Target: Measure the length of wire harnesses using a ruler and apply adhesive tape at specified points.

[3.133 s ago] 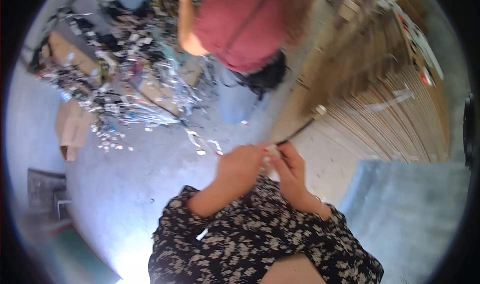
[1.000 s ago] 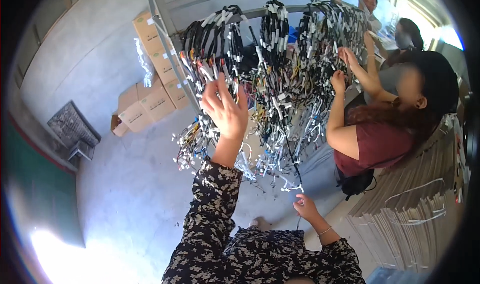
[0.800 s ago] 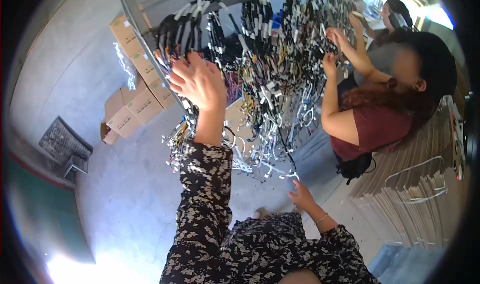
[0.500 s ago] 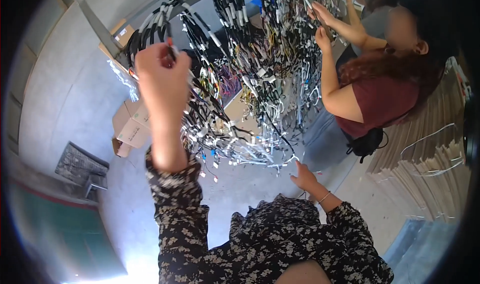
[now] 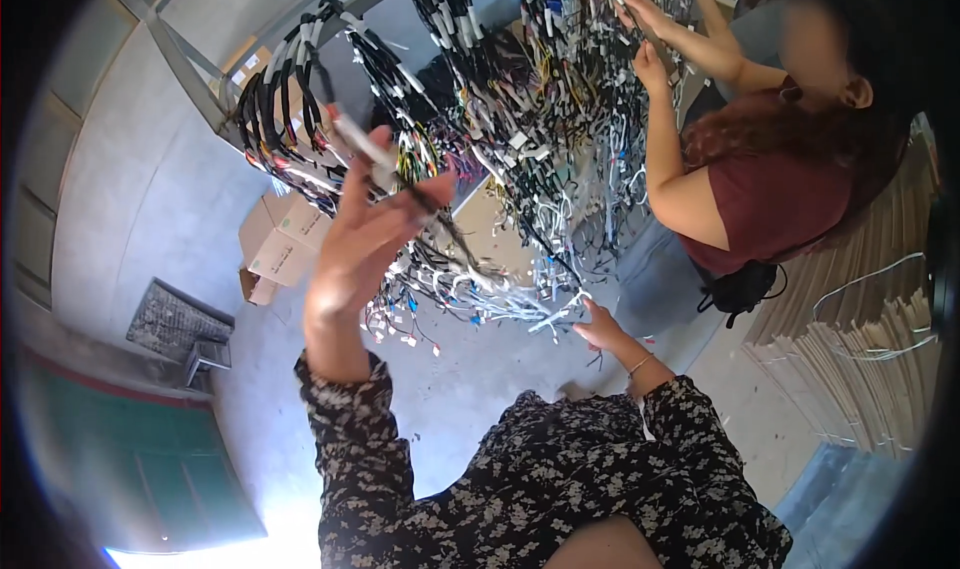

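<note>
My left hand (image 5: 365, 231) is raised with its fingers spread, slightly blurred. A black cable with a white wrapped stretch (image 5: 368, 151) passes across its fingers; whether they touch it I cannot make out. Lower and to the right, my right hand (image 5: 604, 329) is closed on the white branching end of a wire harness (image 5: 577, 295), at the bottom of the hanging bundles. Many black harnesses with white wraps (image 5: 437, 14) hang from a frame, their thin coloured wires and white connectors spreading below.
A co-worker in a dark red shirt (image 5: 775, 204) stands at the right, both hands on a dark cable. Stacked flat cardboard (image 5: 850, 369) is behind them. An open carton (image 5: 285, 244), a small chair (image 5: 207, 357) and a green panel (image 5: 150, 449) are at the left.
My left hand has gone from a closed grip high on the black cable to spread fingers, lower and to the right. My right hand stays at the harness end, shifted slightly.
</note>
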### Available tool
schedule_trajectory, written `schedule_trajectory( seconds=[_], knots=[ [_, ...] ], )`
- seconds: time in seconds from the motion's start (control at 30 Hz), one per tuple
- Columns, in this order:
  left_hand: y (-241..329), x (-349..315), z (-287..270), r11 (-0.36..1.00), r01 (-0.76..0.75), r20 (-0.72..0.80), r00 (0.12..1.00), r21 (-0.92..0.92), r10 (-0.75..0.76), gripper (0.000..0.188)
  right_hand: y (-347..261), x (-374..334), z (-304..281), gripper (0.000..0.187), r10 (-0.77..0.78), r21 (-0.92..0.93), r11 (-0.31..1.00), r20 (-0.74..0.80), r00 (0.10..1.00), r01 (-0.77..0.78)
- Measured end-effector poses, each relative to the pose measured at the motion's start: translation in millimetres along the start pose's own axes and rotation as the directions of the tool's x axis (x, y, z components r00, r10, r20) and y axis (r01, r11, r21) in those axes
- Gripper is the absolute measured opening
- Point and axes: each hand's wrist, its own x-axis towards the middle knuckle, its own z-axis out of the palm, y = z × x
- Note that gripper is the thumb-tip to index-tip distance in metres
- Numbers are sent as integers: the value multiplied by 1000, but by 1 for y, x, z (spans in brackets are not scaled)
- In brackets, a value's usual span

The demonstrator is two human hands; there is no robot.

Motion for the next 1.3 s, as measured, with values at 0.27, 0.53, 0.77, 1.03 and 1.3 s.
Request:
schedule_trajectory(
  seconds=[0.27,0.53,0.77,1.03,1.3],
  knots=[
    [-23,-4,-12,952,186,-173,974,241,-147,65,-7,16,-6,80,22,-108,994,53,998,-16],
    [-29,-10,-2,980,190,-64,980,60,-186,85,-14,33,-13,39,-329,5,943,-115,937,332],
    [-40,-27,0,971,189,36,982,-147,-186,83,-226,-96,-30,33,-747,649,646,427,510,402],
    [-101,-75,-23,-303,-27,34,999,953,17,29,-254,-106,-69,36,-616,497,784,547,567,372],
    [1,-150,7,11,-270,259,908,963,-330,27,-225,-26,-68,32,-527,495,757,76,847,426]
  ],
)
